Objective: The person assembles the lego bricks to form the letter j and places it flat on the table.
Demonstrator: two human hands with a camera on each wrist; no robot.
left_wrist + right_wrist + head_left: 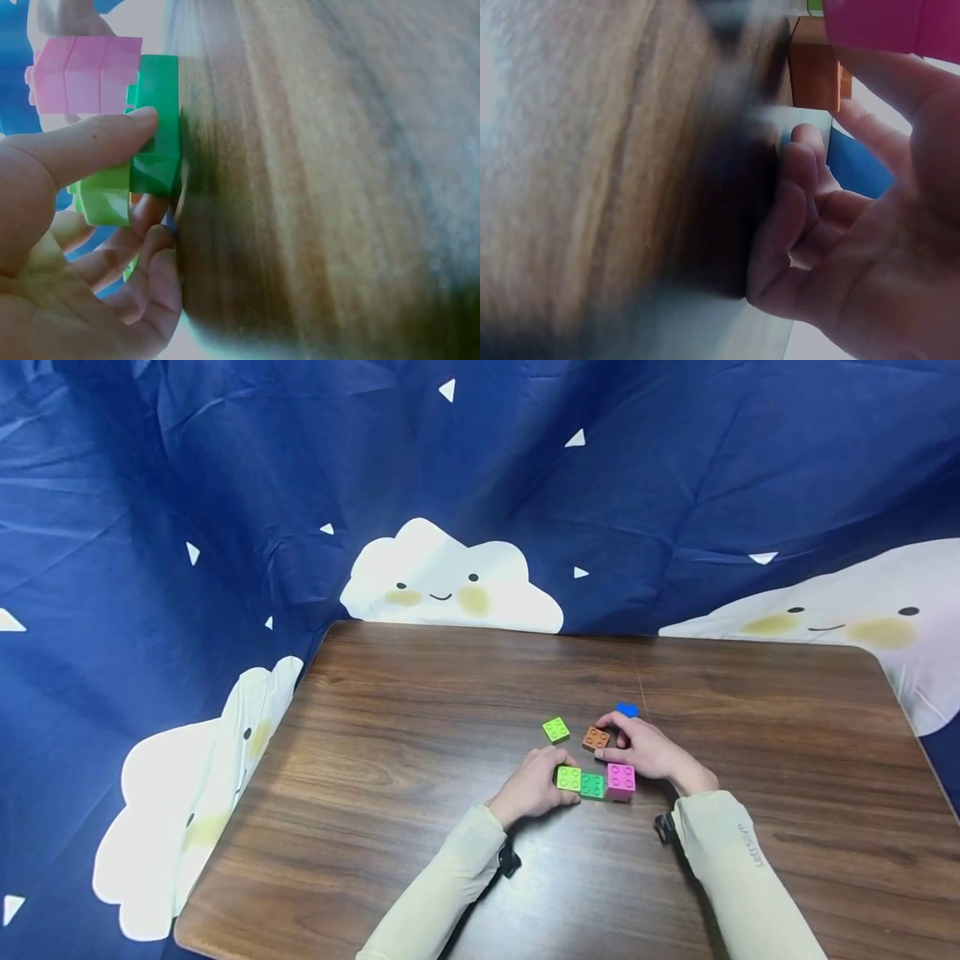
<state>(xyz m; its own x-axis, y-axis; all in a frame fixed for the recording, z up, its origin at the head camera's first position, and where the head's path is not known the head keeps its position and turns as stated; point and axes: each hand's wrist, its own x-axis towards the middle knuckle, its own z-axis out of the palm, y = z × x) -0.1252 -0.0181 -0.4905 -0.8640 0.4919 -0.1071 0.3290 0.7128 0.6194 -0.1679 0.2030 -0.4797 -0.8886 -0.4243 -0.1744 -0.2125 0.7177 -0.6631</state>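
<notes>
My left hand (534, 783) holds a joined block build between thumb and fingers. Its green base block (159, 112) stands on the table; a lime block (569, 778) sits on the left end and a stack of pink blocks (620, 782) on the right. In the left wrist view the thumb presses the green block's side. Beyond the build, my right hand (651, 750) pinches an orange-brown block (596, 739) with thumb and index finger at its edges. That block (815, 67) is on the table, studs up, and the other fingers are curled beside it.
A loose lime block (556, 730) lies left of the orange-brown one. Past the right hand is a blue block (627, 710), partly hidden by the fingers. The brown wooden table (390, 735) meets a blue cloud-print curtain (247, 460) at its back and left edges.
</notes>
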